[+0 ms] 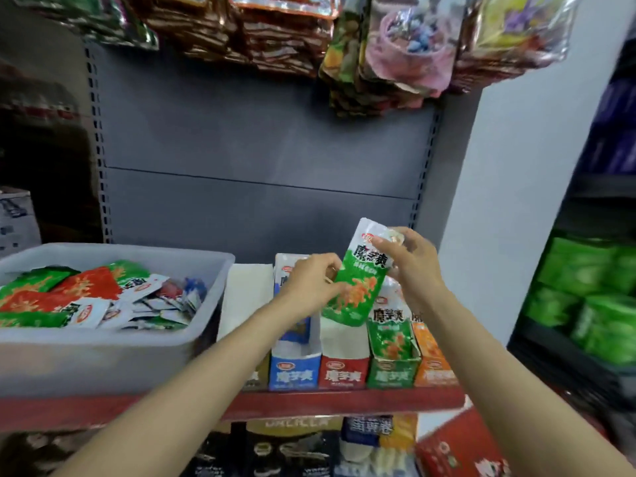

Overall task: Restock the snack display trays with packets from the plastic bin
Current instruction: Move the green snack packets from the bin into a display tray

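- both forearms are bare all the way to the near edge, no sleeves showing
- left hand and right hand bare too, no gloves
- can't spot rings or watches anywhere

Grey metal back panel directly behind and above the grip, with slotted uprights at both edges. Red shelf edge below the grip. White wall to its right. Hanging snack bags overhead (print blurred). Dark neighbouring shelving far right carries green packs. Cardboard carton far left. Lighting even, diffuse.
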`<action>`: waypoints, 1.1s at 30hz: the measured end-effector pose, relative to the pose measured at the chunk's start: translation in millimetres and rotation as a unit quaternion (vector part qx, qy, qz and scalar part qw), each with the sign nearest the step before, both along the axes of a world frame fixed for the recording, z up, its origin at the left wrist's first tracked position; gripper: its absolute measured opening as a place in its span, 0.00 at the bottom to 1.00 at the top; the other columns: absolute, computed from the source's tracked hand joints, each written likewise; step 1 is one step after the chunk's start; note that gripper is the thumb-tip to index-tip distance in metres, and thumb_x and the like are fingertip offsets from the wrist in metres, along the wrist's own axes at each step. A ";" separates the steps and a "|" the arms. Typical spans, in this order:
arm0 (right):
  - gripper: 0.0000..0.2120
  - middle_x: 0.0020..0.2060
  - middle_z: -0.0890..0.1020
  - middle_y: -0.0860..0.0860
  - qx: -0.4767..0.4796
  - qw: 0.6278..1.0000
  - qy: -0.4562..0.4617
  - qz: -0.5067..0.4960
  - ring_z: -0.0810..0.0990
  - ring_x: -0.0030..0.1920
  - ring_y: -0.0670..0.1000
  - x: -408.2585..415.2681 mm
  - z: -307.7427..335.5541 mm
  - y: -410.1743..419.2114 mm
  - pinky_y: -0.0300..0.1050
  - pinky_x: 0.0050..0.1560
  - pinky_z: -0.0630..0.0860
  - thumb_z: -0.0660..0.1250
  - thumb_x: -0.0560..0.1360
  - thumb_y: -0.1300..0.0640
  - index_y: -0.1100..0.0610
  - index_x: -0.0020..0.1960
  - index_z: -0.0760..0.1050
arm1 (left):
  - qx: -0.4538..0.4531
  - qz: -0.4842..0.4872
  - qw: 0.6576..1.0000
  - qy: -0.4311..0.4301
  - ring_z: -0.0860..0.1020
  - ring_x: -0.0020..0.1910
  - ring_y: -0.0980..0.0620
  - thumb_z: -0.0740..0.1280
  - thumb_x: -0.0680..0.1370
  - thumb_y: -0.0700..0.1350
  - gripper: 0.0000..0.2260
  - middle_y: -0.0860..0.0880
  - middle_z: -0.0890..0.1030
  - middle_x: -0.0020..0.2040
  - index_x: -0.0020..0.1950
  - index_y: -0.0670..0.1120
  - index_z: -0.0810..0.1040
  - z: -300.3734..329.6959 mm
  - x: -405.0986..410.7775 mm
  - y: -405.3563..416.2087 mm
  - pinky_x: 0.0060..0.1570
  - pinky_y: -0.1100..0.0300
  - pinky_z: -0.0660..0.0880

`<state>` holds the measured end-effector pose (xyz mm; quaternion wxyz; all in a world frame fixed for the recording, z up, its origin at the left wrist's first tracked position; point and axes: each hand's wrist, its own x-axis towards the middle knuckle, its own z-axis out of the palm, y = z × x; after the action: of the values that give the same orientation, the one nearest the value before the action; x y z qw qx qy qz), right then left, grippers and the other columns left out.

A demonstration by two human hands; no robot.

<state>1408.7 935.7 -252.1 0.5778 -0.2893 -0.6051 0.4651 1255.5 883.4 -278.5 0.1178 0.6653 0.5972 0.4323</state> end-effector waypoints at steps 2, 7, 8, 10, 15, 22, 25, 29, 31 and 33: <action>0.07 0.35 0.80 0.51 0.036 0.998 -0.041 -0.030 0.80 0.39 0.52 18.4 4.0 3.9 0.52 0.43 0.77 0.74 0.69 0.62 0.56 0.42 0.76 | -0.003 -0.023 1.000 -0.005 0.80 0.43 0.45 0.73 0.72 0.44 0.08 0.44 0.82 0.43 0.42 0.43 0.77 -1.4 19.1 8.6 0.46 0.53 0.77; 0.07 0.36 0.80 0.55 0.083 0.988 -0.123 -0.048 0.80 0.37 0.52 46.9 3.1 14.6 0.44 0.36 0.76 0.73 0.70 0.62 0.59 0.42 0.75 | -0.031 -0.036 0.999 0.008 0.80 0.43 0.43 0.73 0.73 0.43 0.09 0.40 0.82 0.41 0.41 0.38 0.78 -6.6 48.1 23.1 0.45 0.51 0.78; 0.06 0.37 0.80 0.56 0.086 0.986 -0.136 -0.048 0.80 0.38 0.53 49.5 0.2 16.3 0.43 0.35 0.76 0.73 0.70 0.62 0.58 0.42 0.75 | -0.035 -0.033 0.999 0.010 0.80 0.42 0.45 0.73 0.73 0.43 0.09 0.41 0.82 0.41 0.42 0.38 0.78 -9.0 50.7 25.6 0.43 0.55 0.77; 0.06 0.38 0.80 0.56 0.097 0.981 -0.161 -0.045 0.79 0.37 0.53 52.3 -7.6 19.5 0.38 0.31 0.74 0.73 0.71 0.62 0.56 0.41 0.75 | -0.038 -0.022 0.999 0.010 0.77 0.39 0.49 0.73 0.73 0.43 0.08 0.46 0.79 0.41 0.46 0.41 0.75 -13.3 55.0 27.9 0.35 0.64 0.72; 0.05 0.41 0.81 0.61 0.095 0.982 -0.160 -0.025 0.81 0.40 0.58 52.4 -24.1 24.2 0.46 0.36 0.76 0.71 0.72 0.61 0.55 0.41 0.75 | 0.011 0.004 1.000 -0.028 0.74 0.36 0.58 0.73 0.73 0.42 0.09 0.54 0.76 0.36 0.43 0.46 0.72 -11.6 58.2 29.3 0.31 0.72 0.67; 0.11 0.46 0.80 0.46 0.177 0.932 -0.306 -0.085 0.76 0.44 0.45 52.6 -35.8 35.8 0.38 0.45 0.73 0.74 0.70 0.56 0.52 0.50 0.77 | -0.024 0.034 0.998 0.036 0.75 0.38 0.54 0.73 0.73 0.43 0.09 0.50 0.77 0.37 0.41 0.44 0.73 -17.7 56.8 31.7 0.33 0.66 0.68; 0.17 0.53 0.78 0.49 0.216 0.867 -0.432 -0.123 0.75 0.53 0.48 53.8 -43.3 36.3 0.41 0.52 0.70 0.74 0.70 0.55 0.53 0.57 0.77 | -0.055 0.038 0.994 0.089 0.78 0.45 0.48 0.73 0.73 0.41 0.08 0.45 0.79 0.43 0.44 0.44 0.74 -23.7 58.2 34.2 0.43 0.57 0.74; 0.20 0.57 0.75 0.50 0.215 0.824 -0.508 -0.127 0.71 0.60 0.51 47.3 -43.3 30.6 0.46 0.57 0.70 0.73 0.70 0.53 0.52 0.61 0.74 | -0.029 0.053 0.997 0.053 0.76 0.45 0.50 0.71 0.73 0.40 0.11 0.48 0.78 0.44 0.52 0.44 0.73 -18.3 51.3 29.3 0.42 0.58 0.73; 0.20 0.59 0.73 0.50 0.239 0.815 -0.510 -0.133 0.68 0.62 0.51 39.1 -38.6 25.3 0.44 0.58 0.68 0.72 0.72 0.53 0.52 0.62 0.73 | -0.003 0.060 0.996 0.061 0.75 0.44 0.52 0.71 0.74 0.40 0.10 0.50 0.77 0.44 0.52 0.45 0.74 -11.6 43.5 22.0 0.42 0.60 0.71; 0.19 0.60 0.73 0.50 0.263 0.821 -0.490 -0.127 0.67 0.63 0.51 24.8 -33.2 17.4 0.41 0.57 0.65 0.70 0.73 0.54 0.53 0.62 0.73 | 0.021 0.069 0.994 0.079 0.74 0.42 0.54 0.70 0.74 0.41 0.08 0.51 0.77 0.45 0.51 0.47 0.74 -6.3 30.7 11.2 0.42 0.61 0.71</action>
<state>1433.5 953.1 -285.3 0.3131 -0.3910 -0.8655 0.0075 1286.2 894.6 -284.8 0.0259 0.6568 0.6398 0.3983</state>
